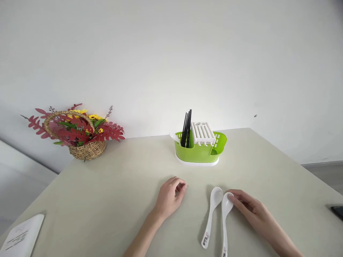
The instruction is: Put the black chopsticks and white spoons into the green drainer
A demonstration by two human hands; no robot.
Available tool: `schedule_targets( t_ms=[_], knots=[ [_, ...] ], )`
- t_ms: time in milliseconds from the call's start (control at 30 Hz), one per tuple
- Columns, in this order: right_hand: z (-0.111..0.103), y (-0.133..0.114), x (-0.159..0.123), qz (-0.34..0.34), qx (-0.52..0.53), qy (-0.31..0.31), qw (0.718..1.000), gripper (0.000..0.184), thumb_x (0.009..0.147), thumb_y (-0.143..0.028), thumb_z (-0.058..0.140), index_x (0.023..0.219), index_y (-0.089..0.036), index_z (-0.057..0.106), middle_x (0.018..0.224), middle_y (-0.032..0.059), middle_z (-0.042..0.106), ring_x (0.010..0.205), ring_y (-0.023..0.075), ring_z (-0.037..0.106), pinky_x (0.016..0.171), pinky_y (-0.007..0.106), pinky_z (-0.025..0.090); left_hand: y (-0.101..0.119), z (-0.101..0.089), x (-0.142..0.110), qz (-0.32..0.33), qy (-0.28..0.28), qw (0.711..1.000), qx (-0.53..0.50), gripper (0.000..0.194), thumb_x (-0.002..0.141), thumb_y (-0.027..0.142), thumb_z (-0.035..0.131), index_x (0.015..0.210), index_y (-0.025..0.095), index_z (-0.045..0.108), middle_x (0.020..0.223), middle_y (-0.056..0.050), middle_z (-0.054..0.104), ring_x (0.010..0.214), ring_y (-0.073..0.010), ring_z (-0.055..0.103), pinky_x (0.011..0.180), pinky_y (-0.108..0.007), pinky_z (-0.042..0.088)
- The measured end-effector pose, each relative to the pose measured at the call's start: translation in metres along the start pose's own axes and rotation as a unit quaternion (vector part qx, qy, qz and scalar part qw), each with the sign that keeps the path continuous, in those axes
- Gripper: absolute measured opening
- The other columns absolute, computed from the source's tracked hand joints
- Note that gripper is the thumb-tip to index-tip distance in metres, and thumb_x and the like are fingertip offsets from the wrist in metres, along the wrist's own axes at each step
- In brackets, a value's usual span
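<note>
Two white ceramic spoons lie side by side on the beige table [112, 185]. My right hand [250, 208] rests flat beside them, its fingertips touching the bowl of the right spoon [225, 214]. The left spoon [211, 214] lies free just to its left. My left hand [170, 196] rests on the table left of the spoons, fingers loosely curled with nothing visible in them. Behind the spoons stands a green cutlery drainer [199, 151] on a white base, holding black chopsticks [187, 129] and a white slotted rack [203, 134].
A wicker basket [85, 150] of red leaves and yellow flowers sits at the back left by the wall. A white paper or booklet [23, 235] lies at the near left corner. A dark object [338, 211] lies at the right table edge.
</note>
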State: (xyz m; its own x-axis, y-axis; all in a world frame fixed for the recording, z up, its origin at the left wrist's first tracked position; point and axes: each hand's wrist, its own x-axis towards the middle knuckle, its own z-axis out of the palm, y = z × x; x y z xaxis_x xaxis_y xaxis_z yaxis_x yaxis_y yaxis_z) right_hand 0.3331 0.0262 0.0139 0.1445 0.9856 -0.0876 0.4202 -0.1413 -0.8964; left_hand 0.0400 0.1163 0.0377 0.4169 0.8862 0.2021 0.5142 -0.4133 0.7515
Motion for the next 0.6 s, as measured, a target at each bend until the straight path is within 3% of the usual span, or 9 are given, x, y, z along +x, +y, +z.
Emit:
schedule_targets(
  t_ms=[133, 233, 300, 367, 433, 533, 600],
  knots=[
    [-0.016, -0.009, -0.001, -0.002, 0.01, 0.036, 0.999, 0.048, 0.087, -0.071, 0.062, 0.105, -0.029, 0.078, 0.075, 0.0013, 0.071, 0.071, 0.0234, 0.067, 0.066, 0.032, 0.058, -0.001, 0.001, -0.001, 0.003, 0.006, 1.0, 0.003, 0.023, 0.103, 0.035, 0.052, 0.092, 0.024, 0.068, 0.093, -0.004, 0.074, 0.079, -0.017, 0.067, 0.073, -0.028, 0.053],
    [-0.03, -0.029, 0.004, -0.007, 0.004, 0.08, 0.997, 0.048, 0.082, -0.073, 0.067, 0.103, -0.031, 0.08, 0.072, 0.0021, 0.07, 0.067, 0.0241, 0.066, 0.064, 0.035, 0.058, -0.001, 0.001, -0.002, -0.001, 0.005, 1.0, 0.004, 0.022, 0.103, 0.034, 0.052, 0.091, 0.023, 0.067, 0.093, -0.003, 0.074, 0.079, -0.0165, 0.067, 0.071, -0.027, 0.052],
    [-0.038, -0.056, 0.009, -0.021, 0.016, 0.119, 0.993, 0.048, 0.08, -0.073, 0.069, 0.102, -0.032, 0.08, 0.081, 0.0057, 0.076, 0.067, 0.0255, 0.067, 0.058, 0.036, 0.057, -0.001, 0.001, -0.003, 0.001, 0.006, 1.0, 0.008, 0.022, 0.103, 0.034, 0.052, 0.09, 0.023, 0.067, 0.092, -0.003, 0.074, 0.079, -0.0166, 0.066, 0.071, -0.028, 0.051],
    [-0.043, -0.092, 0.015, -0.021, 0.019, 0.179, 0.983, 0.045, 0.08, -0.073, 0.071, 0.103, -0.036, 0.08, 0.081, 0.0092, 0.077, 0.068, 0.0283, 0.07, 0.04, 0.034, 0.046, -0.001, 0.001, -0.003, 0.008, 0.008, 1.0, 0.011, 0.023, 0.103, 0.033, 0.052, 0.089, 0.024, 0.067, 0.09, -0.003, 0.074, 0.079, -0.017, 0.066, 0.072, -0.028, 0.052],
    [-0.043, -0.132, 0.022, -0.074, 0.017, 0.237, 0.969, 0.044, 0.082, -0.071, 0.071, 0.105, -0.034, 0.079, 0.079, 0.0071, 0.076, 0.063, 0.0284, 0.069, 0.035, 0.033, 0.041, -0.001, 0.001, -0.003, 0.012, 0.01, 1.0, 0.009, 0.022, 0.102, 0.033, 0.052, 0.089, 0.024, 0.067, 0.089, -0.004, 0.074, 0.079, -0.0172, 0.066, 0.073, -0.029, 0.053],
    [-0.036, -0.18, 0.037, -0.202, 0.022, 0.326, 0.923, 0.028, 0.091, -0.058, 0.069, 0.101, -0.033, 0.076, 0.094, 0.0038, 0.079, 0.071, 0.0237, 0.07, 0.061, 0.038, 0.059, -0.003, 0.001, -0.003, 0.011, 0.011, 1.0, 0.002, 0.022, 0.102, 0.033, 0.053, 0.089, 0.024, 0.068, 0.089, -0.004, 0.074, 0.078, -0.0172, 0.066, 0.072, -0.029, 0.053],
    [-0.028, -0.2, 0.052, -0.283, 0.017, 0.346, 0.894, 0.021, 0.095, -0.049, 0.068, 0.103, -0.03, 0.074, 0.105, 0.0037, 0.079, 0.083, 0.0238, 0.073, 0.071, 0.039, 0.06, -0.005, 0.001, -0.003, 0.012, 0.011, 1.0, 0.001, 0.022, 0.102, 0.033, 0.053, 0.089, 0.024, 0.068, 0.089, -0.004, 0.074, 0.078, -0.017, 0.066, 0.072, -0.029, 0.053]
  ],
)
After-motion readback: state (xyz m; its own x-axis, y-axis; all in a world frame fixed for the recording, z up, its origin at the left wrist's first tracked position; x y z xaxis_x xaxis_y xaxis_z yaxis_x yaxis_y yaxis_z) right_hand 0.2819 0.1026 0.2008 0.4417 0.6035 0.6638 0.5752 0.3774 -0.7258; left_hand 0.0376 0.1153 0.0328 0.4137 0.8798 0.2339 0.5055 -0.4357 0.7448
